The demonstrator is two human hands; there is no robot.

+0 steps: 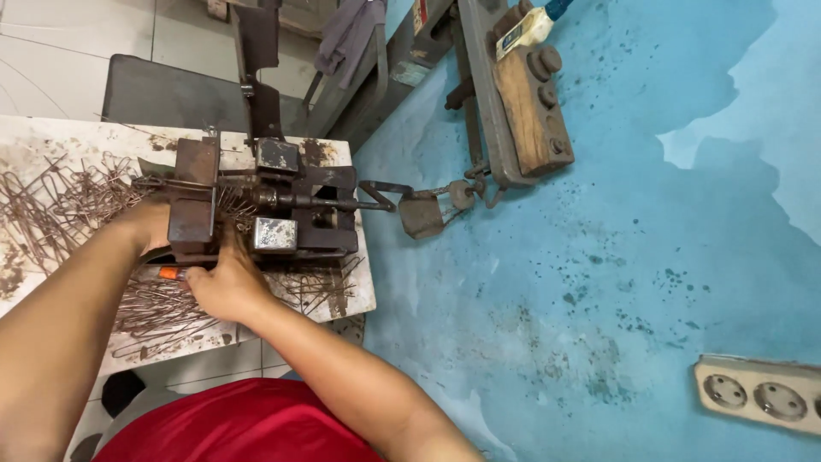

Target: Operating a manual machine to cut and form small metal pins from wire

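Note:
A rusty metal bending jig [274, 205] sits on a worn white table [342, 295]. My left hand [150, 227] rests against the jig's left steel plate, partly hidden behind it. My right hand [224, 282] presses at the jig's front edge, fingers curled on thin wire pieces there; what exactly it grips is hidden. An orange-handled tool [169, 273] lies just left of my right hand. Bent rusty wire pieces [60, 201] are heaped on the table's left, and more wires [158, 312] lie in front.
A rod and chain link [428, 210] runs from the jig to a metal lever frame with a wooden block [526, 103] against the blue wall. A power strip [757, 393] is mounted low right. A grey cloth [346, 34] hangs behind.

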